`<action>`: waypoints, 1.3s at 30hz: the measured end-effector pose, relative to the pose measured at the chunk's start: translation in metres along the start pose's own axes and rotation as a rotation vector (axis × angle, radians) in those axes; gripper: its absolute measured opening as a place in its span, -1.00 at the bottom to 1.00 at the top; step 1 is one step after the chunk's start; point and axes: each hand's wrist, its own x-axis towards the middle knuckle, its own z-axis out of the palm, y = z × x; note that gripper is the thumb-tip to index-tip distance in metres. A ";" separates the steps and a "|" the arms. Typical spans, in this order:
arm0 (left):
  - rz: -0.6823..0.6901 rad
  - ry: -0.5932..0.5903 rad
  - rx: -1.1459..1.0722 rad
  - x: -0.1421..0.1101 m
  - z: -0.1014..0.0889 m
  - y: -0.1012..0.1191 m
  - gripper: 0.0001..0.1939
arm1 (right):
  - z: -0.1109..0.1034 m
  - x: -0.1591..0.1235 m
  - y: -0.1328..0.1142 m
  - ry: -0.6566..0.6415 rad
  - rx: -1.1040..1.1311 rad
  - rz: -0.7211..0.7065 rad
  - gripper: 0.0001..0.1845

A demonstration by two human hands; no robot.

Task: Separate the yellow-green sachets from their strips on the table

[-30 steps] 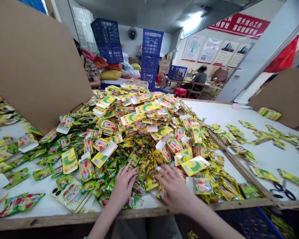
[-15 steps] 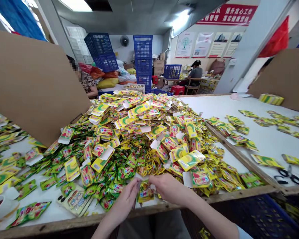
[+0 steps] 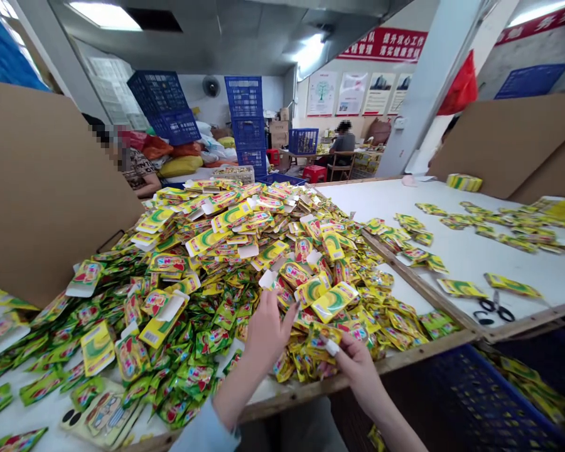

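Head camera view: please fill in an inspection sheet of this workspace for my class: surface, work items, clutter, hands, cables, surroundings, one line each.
Surface: white tabletop, crossed by a wooden strip.
Work items: small boxes heaped up, some with flaps open; green packets and yellow packets below them.
Clutter: phone beside the green packets; scissors beyond the strip.
Hands: left hand at the boxes, fingers spread, contact unclear; right hand pinches a yellow packet.
Cables: nothing seen.
Surroundings: cardboard panels either side, stacked blue crates, red stool, seated person behind.
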 end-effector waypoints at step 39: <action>-0.386 -0.516 -1.101 -0.122 -0.037 -0.036 -0.54 | 0.077 -0.013 -0.082 -0.809 -0.869 -0.325 -0.57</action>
